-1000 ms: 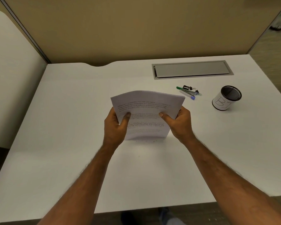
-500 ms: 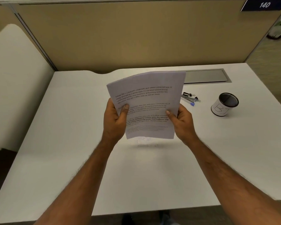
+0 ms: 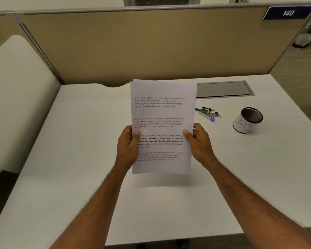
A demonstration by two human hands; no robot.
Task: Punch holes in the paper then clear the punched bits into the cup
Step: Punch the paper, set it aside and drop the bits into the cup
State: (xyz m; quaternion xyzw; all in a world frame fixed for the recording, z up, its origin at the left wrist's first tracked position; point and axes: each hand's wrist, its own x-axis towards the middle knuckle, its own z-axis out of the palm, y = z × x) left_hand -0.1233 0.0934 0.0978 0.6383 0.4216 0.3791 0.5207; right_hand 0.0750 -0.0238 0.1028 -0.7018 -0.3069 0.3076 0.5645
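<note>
White bench (image 3: pixel 79 159), far edge cut by a shallow curved notch. Set flush along that edge toward the right corner: grey panel (image 3: pixel 223 88). Near the right edge: upright black mesh cup (image 3: pixel 248 121), paper-wrapped. Left of it, apart: pens (image 3: pixel 208 115) and binder clips (image 3: pixel 206 109), heaped.

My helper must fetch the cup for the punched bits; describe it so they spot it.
On the white desk, look right of the printed paper sheets, past the small cluster of pens and binder clips. The black mesh cup wrapped in hand-marked white paper stands alone, the only container.
</note>
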